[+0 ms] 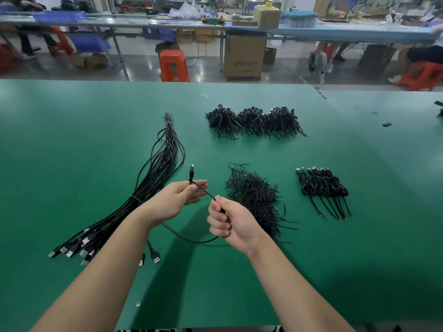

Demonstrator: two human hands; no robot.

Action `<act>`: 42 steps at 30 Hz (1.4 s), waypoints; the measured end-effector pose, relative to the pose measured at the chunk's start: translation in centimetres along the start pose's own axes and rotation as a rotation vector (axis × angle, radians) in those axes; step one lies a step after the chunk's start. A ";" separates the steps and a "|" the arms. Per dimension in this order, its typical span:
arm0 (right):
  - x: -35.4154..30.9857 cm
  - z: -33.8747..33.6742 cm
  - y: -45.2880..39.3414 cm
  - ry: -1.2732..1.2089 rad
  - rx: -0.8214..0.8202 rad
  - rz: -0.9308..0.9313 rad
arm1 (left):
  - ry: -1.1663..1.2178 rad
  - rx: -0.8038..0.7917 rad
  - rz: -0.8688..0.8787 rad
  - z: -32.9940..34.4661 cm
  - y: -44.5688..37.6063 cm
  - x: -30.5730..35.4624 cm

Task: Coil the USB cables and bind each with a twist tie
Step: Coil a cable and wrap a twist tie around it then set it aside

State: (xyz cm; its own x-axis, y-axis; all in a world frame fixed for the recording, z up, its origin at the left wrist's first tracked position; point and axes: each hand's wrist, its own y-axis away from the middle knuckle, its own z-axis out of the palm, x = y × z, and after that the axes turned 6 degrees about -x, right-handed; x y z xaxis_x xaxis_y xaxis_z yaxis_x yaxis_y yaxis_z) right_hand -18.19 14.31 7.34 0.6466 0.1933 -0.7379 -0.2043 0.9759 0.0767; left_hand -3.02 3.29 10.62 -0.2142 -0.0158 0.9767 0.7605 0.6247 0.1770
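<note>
Head view shows the job partly done: six bound coils (322, 185) lie right on the green counter (72, 140), a big uncoiled bundle (143, 188) waits left, while left hand (178, 197) pinches and right hand (227, 224) grips one USB cable (203, 190), not yet coiled

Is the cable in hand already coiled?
No. The cable runs straight between left hand and right hand, then hangs loose.

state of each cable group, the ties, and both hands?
Held USB cable: uncoiled, plug up.
Long cable bundle: uncoiled, banded in two places.
Twist tie pile: loose.
Row of coiled cables: bound.
Far heaps: coiled.
Left hand: pinches cable.
Right hand: grips cable.
</note>
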 end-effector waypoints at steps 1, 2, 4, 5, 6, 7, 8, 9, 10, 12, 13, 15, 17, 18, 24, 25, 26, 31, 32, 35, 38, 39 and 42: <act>0.0 -0.1 0.0 -0.007 -0.005 0.002 | -0.007 -0.018 0.003 -0.3 0.0 0.0; 0.0 -0.1 0.0 0.002 -0.007 0.005 | 0.011 -0.024 0.012 -0.4 -0.1 -0.1; 0.1 0.0 -0.2 0.049 -0.009 0.013 | 0.145 0.005 0.053 0.1 -0.3 -0.1; 0.1 0.2 -0.4 0.063 -0.011 0.015 | 0.257 0.030 0.078 0.5 -0.4 -0.2; 0.2 0.4 -0.6 0.064 -0.013 0.014 | 0.375 0.052 0.107 1.0 -0.6 -0.3; 0.2 0.6 -0.8 0.058 -0.014 0.013 | 0.482 0.072 0.138 1.6 -0.9 -0.2; 0.3 0.8 -1.0 0.053 -0.015 0.014 | 0.571 0.095 0.164 2.1 -1.1 0.0; 0.4 1.0 -1.1 0.053 -0.014 0.020 | 0.656 0.120 0.180 2.5 -1.4 0.4; 0.5 1.0 -1.2 0.058 -0.010 0.029 | 0.746 0.153 0.184 2.7 -1.6 0.8; 1.1 0.8 -1.2 0.066 0.001 0.050 | 0.941 0.237 0.180 2.5 -2.0 1.8; 1.4 0.7 -1.0 0.060 0.009 0.059 | 1.008 0.265 0.172 2.1 -2.0 2.3; 1.7 0.2 -0.7 0.016 0.021 0.062 | 1.061 0.213 0.144 1.3 -1.5 3.2; 1.6 -0.4 -0.5 -0.047 0.030 0.062 | 0.973 0.011 0.105 0.6 -0.6 3.5; 1.4 -0.7 -0.4 -0.071 0.033 0.062 | 0.840 -0.101 0.088 0.3 -0.1 3.4; 0.2 -1.3 -0.7 -0.011 0.076 0.081 | -0.053 -0.544 -0.120 -0.7 1.8 3.5; 0.2 -1.4 -0.8 -0.004 0.082 0.087 | -0.133 -0.543 -0.179 -0.7 1.8 3.4; 0.2 -1.4 -0.9 0.000 0.083 0.089 | -0.212 -0.517 -0.233 -0.4 1.7 3.3; 0.2 -1.3 -0.8 0.147 0.115 0.078 | -0.652 -0.298 -0.374 0.9 1.0 2.4; 0.2 -1.3 -0.8 0.171 0.116 0.073 | -0.767 -0.260 -0.385 0.8 0.9 2.2; 0.3 -1.0 -0.5 0.208 0.119 0.061 | -0.780 -0.119 -0.316 0.5 0.4 1.4; 0.8 -0.4 -0.5 0.136 0.087 0.034 | -0.297 0.023 -0.124 1.2 -0.3 0.4; 1.1 -0.2 -0.6 0.116 0.071 0.028 | -0.068 0.069 -0.061 1.7 -0.6 0.1; 2.1 0.2 -0.8 0.140 0.041 0.053 | 0.580 0.179 0.044 2.7 -1.5 0.6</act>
State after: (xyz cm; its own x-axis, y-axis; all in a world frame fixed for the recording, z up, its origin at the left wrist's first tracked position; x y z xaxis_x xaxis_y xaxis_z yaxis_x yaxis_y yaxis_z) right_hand -16.51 13.92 5.91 0.5264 0.2311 -0.8183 -0.2034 0.9686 0.1428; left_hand -5.93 4.50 10.62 0.2221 -0.3788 0.8984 0.6357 0.7549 0.1611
